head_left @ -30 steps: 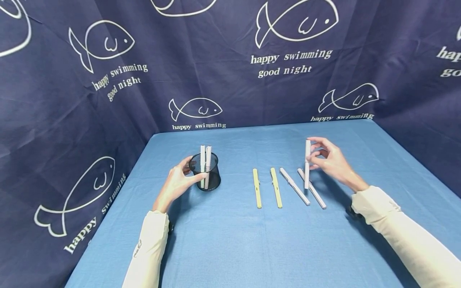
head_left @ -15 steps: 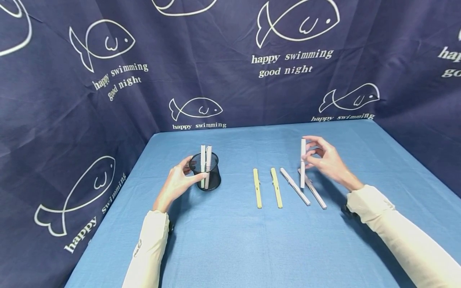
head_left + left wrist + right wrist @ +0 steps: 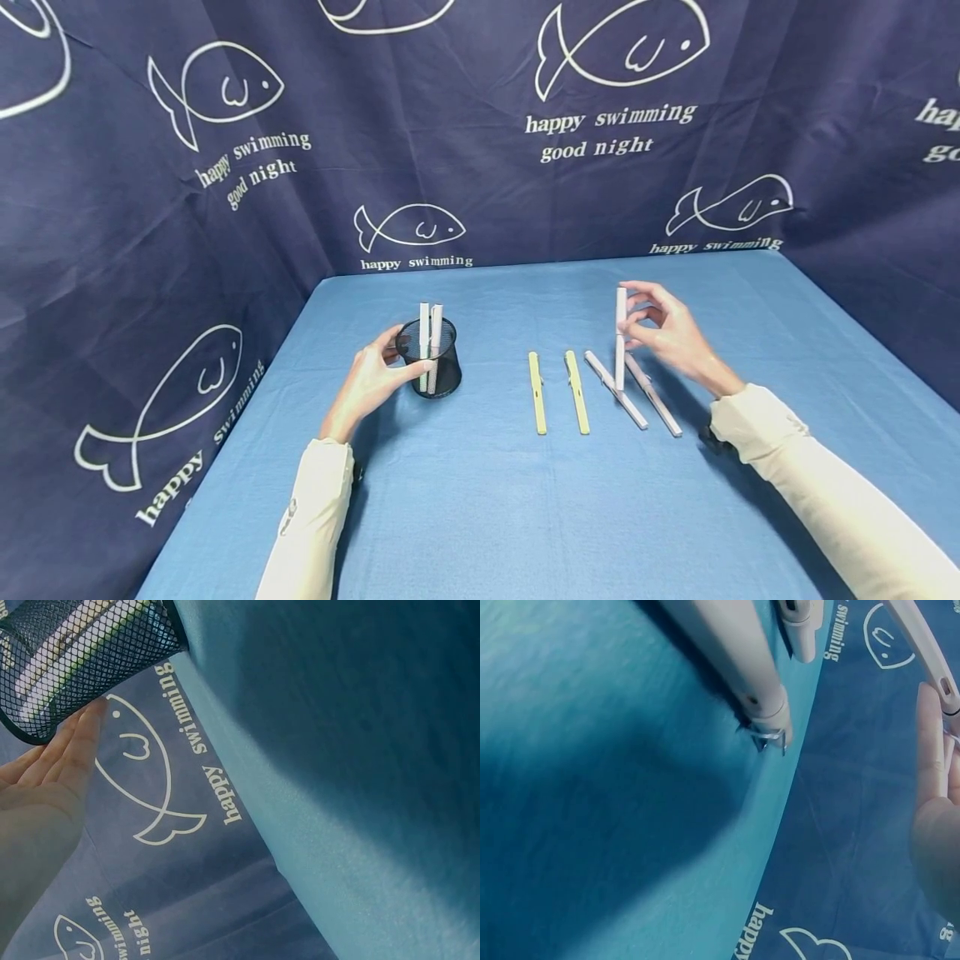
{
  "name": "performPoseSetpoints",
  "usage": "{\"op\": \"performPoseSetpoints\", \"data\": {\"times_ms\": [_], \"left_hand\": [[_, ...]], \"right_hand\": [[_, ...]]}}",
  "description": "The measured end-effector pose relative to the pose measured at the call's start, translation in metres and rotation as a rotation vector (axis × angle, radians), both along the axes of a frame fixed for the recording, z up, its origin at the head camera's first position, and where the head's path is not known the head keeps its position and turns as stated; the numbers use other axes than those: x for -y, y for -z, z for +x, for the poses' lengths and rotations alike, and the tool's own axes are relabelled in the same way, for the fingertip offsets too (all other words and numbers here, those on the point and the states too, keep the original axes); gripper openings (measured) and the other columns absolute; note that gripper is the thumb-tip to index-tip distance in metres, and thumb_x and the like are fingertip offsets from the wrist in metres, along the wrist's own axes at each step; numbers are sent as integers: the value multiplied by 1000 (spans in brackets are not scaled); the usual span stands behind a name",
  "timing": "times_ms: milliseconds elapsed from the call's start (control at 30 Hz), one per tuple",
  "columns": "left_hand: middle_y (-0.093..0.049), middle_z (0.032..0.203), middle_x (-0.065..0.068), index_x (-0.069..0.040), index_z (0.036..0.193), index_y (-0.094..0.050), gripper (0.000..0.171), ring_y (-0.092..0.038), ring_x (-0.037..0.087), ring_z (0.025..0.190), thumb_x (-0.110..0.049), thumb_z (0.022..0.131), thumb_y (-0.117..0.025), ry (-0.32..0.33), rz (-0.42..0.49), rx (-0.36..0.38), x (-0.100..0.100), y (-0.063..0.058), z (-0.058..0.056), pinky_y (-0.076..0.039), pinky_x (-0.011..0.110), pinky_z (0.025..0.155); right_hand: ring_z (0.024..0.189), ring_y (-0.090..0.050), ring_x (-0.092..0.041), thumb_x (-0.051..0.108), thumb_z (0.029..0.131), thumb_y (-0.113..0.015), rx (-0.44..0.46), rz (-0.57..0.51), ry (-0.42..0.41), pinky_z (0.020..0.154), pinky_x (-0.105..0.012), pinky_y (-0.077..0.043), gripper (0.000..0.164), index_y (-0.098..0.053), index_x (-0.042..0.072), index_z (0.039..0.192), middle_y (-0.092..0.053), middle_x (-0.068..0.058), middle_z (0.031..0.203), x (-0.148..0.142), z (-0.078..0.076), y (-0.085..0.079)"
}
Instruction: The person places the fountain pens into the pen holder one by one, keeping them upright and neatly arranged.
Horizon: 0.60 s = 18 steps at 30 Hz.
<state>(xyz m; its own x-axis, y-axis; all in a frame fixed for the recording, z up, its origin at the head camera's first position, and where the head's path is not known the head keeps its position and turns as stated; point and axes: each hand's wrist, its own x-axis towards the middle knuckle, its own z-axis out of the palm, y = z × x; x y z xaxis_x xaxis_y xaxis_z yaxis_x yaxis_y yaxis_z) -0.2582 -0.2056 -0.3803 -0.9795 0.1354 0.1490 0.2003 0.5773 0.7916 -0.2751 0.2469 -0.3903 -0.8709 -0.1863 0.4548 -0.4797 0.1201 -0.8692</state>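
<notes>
A black mesh pen holder (image 3: pixel 448 375) stands upright at the left of the table, held by my left hand (image 3: pixel 369 379) with the thumb in front and fingers round the far side. Inside it are two pale pens, one whitish pen (image 3: pixel 424 321) and one pinkish pen (image 3: pixel 437 319). My right hand (image 3: pixel 670 335) pinches a pale pink pen (image 3: pixel 621 307) upright above the table. Below and beside it lie two more pale pens, a left one (image 3: pixel 632 408) and a right one (image 3: pixel 658 404). The left wrist view shows fingertips (image 3: pixel 94 712) against the mesh.
Two yellow pens, one on the left (image 3: pixel 537 400) and one on the right (image 3: pixel 577 396), lie side by side between the holder and the pale pens. The blue tablecloth (image 3: pixel 487 500) meets a dark blue fish-print curtain (image 3: pixel 487 167) behind and at both sides.
My right hand has moved left with the upright pale pink pen, from over the right lying pen to over the left one. My left hand and the pen holder stay put.
</notes>
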Motion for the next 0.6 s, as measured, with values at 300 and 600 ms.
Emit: {"op": "performPoseSetpoints", "data": {"times_ms": [300,600], "left_hand": [[-57,144,22,-1,155,-42,94,-61,39,126,-40,83,-88,-10,-17,6,1,2,-1,-49,50,106],[-57,143,22,-1,156,-42,95,-60,40,126,-40,83,-88,-14,-17,13,1,1,0,-48,50,106]], "right_hand": [[86,-67,-11,-20,90,-62,-22,-12,-6,63,-38,-62,59,-56,5,143,-55,-16,108,8,-3,-1],[86,-67,-12,-19,90,-62,-35,-17,-26,64,-37,-63,58,-54,2,144,-54,-19,109,18,-7,-1]]}}
